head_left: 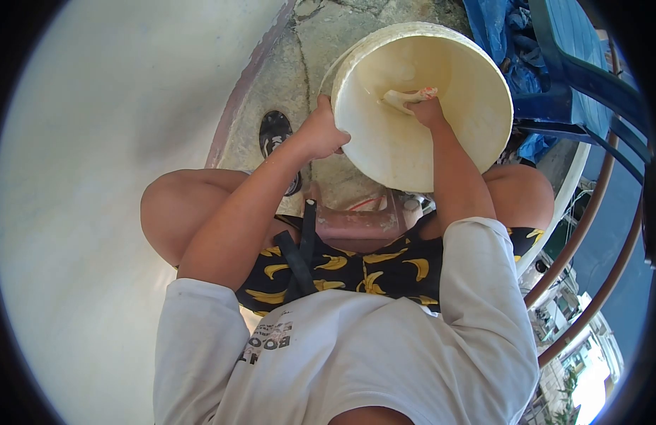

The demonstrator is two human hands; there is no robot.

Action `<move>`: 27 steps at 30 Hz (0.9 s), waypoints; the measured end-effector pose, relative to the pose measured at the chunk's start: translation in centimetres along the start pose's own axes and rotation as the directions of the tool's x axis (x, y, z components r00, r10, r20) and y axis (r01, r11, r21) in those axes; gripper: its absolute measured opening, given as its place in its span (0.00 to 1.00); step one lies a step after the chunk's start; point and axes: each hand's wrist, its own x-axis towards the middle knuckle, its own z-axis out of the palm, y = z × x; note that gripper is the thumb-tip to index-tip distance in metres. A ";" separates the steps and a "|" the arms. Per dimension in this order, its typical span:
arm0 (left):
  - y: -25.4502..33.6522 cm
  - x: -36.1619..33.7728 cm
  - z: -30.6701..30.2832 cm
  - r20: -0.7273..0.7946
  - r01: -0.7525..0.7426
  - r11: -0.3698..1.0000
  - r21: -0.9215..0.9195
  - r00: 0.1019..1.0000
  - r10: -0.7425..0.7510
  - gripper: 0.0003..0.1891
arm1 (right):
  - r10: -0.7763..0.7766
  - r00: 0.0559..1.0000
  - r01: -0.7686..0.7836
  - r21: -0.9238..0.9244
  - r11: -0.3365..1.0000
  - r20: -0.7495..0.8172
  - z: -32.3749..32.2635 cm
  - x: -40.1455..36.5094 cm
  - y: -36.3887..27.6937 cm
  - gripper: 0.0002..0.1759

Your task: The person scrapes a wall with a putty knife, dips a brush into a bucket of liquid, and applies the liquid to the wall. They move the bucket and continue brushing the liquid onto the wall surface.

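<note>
A large cream-coloured bucket [469,67] is tilted so that its open mouth faces me. My left hand [323,131] grips the bucket's rim on its left side, with the thumb over the edge. Inside the bucket, my right hand [425,112] is closed around a pale, whitish object [398,100] with a reddish end, held near the inner wall. What this object is cannot be made out clearly. Some of the right hand's fingers are hidden behind it.
Below the bucket is a worn pink stool [360,223]. A blue plastic chair [572,57] and blue sheeting [489,32] stand at the upper right. Brown railings [597,301] run along the right. A pale wall [94,177] fills the left.
</note>
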 end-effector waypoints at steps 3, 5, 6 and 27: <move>-0.5 0.5 0.2 -0.036 -0.067 0.998 -0.005 0.997 0.067 0.33 | 0.068 0.998 -0.068 0.024 0.997 -0.014 0.0 1.1 1.9 0.16; -0.5 0.9 0.1 -0.019 -0.055 0.998 0.001 0.998 0.055 0.33 | 0.009 0.997 -0.001 0.098 0.995 -0.077 -0.2 2.5 3.2 0.18; -0.3 1.0 0.1 -0.004 -0.044 0.999 0.007 0.999 0.044 0.34 | 0.008 0.997 0.000 0.096 0.995 -0.082 -0.6 2.4 2.7 0.18; 4.2 4.3 -0.5 -0.002 -0.031 0.987 -0.159 1.000 0.031 0.27 | 0.052 0.980 0.139 0.850 0.508 -0.191 -11.4 -9.4 -13.8 0.26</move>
